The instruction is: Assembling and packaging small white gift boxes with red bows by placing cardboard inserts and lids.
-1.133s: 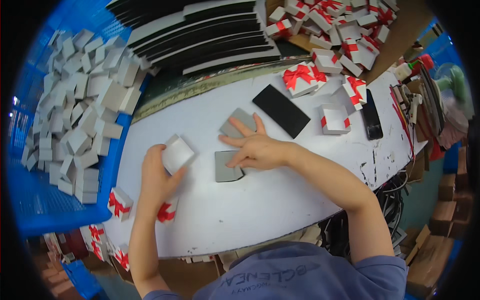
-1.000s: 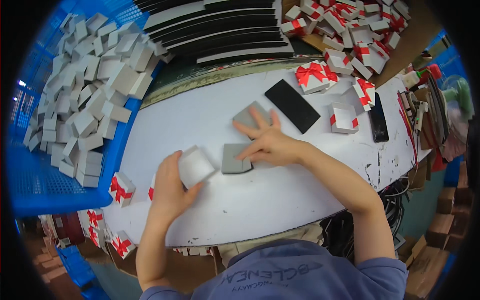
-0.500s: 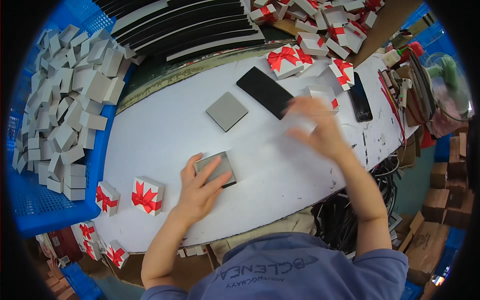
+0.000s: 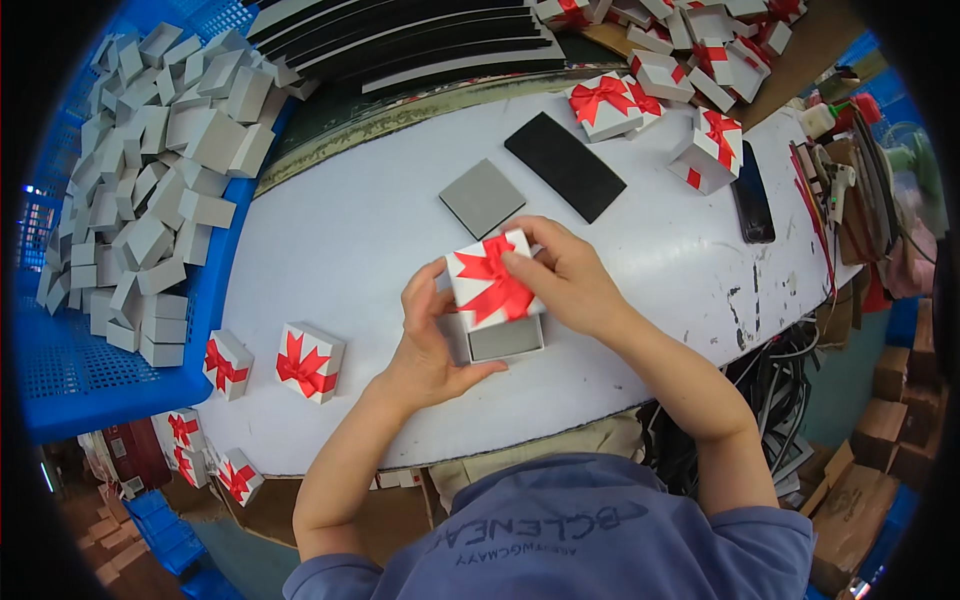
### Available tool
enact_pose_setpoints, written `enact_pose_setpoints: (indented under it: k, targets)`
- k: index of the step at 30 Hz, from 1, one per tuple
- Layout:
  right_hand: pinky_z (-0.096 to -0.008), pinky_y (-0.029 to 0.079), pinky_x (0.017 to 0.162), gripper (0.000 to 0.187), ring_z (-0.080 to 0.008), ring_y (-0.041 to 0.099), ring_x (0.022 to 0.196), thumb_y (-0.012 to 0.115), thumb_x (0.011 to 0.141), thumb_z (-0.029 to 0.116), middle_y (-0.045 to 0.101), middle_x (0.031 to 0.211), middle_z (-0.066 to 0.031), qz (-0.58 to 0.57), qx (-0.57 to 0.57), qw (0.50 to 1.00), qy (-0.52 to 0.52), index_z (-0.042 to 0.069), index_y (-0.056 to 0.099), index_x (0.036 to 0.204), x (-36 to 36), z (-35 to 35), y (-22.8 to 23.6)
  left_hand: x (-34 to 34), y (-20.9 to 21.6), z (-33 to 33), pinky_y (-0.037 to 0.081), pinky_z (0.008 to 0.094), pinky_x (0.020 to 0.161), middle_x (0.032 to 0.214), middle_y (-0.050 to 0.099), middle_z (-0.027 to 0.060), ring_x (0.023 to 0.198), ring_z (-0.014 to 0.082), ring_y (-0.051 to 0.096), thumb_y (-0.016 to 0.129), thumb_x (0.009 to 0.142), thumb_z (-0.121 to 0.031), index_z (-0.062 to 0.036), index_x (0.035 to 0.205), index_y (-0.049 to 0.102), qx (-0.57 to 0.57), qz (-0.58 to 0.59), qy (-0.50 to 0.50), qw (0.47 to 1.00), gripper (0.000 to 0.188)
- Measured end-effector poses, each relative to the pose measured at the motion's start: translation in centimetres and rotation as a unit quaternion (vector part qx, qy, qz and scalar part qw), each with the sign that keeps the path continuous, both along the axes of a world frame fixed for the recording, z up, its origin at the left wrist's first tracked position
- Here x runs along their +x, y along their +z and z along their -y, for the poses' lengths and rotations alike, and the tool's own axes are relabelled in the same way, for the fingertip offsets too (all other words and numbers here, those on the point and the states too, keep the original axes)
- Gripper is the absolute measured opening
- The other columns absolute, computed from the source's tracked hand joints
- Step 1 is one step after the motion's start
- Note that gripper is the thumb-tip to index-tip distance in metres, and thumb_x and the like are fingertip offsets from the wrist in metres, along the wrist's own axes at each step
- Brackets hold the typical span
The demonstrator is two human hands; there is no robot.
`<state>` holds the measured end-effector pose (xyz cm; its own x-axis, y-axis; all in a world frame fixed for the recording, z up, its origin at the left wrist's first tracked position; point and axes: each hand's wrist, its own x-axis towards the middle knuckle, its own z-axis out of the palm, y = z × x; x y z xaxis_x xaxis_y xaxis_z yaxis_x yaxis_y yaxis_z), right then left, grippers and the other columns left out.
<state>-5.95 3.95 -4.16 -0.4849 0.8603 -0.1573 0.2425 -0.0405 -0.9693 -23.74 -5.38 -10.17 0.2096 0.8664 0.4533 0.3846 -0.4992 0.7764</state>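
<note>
My right hand (image 4: 570, 278) is closed on a white box lid (image 4: 462, 282) with a red ribbon bow, thumb on top and fingers over its far edge. The lid hangs tilted above an open white box base (image 4: 541, 346), covering its far part. A grey pad (image 4: 505, 341) shows inside the base at the near end. My left hand (image 4: 425, 345) curls around the left side of the base, its thumb near the front edge and its fingers beside the lid. Beyond my hands lie a grey square pad (image 4: 482, 198) and a black foam block (image 4: 565, 166).
A blue crate (image 4: 90, 395) heaped with white box parts (image 4: 160, 215) stands at the left. Bow-topped boxes (image 4: 308, 362) sit at the table's left, others (image 4: 708, 152) at the far right by a black phone (image 4: 752, 200). Black strips (image 4: 400, 45) lie behind.
My right hand has come from the far right to the middle, bringing the bow lid over the base. My left hand has shifted from lying over the grey pad to the box's left side.
</note>
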Motion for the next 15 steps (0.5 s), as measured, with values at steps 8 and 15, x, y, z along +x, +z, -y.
enact_pose_setpoints:
  k: [8,15]
  targets:
    - [-0.0325,0.045,0.066,0.027,-0.0260,0.055,0.077,0.063,0.080,0.023,0.056,0.084,-0.0120,0.164,0.247,0.942,0.156,0.002,0.056,0.095,1.3,-0.2,0.4,-0.6,0.9,-0.8,0.039,0.0430,0.095,0.140,0.015,0.0259,0.124,0.0433,0.031,0.079,0.063,-0.012,-0.0119,0.139,0.001,-0.065,-0.027,-0.013,0.997,0.109]
    - [-0.0383,0.040,0.086,0.052,-0.0308,0.050,0.099,0.066,0.075,0.027,0.053,0.109,-0.0144,0.156,0.320,0.912,0.204,0.001,0.049,0.117,1.6,-0.1,0.0,-0.8,2.1,-1.6,0.039,0.0402,0.096,0.138,0.025,0.0230,0.120,0.0386,0.038,0.075,0.063,-0.005,-0.0059,0.139,0.007,-0.067,-0.075,-0.029,0.994,0.102]
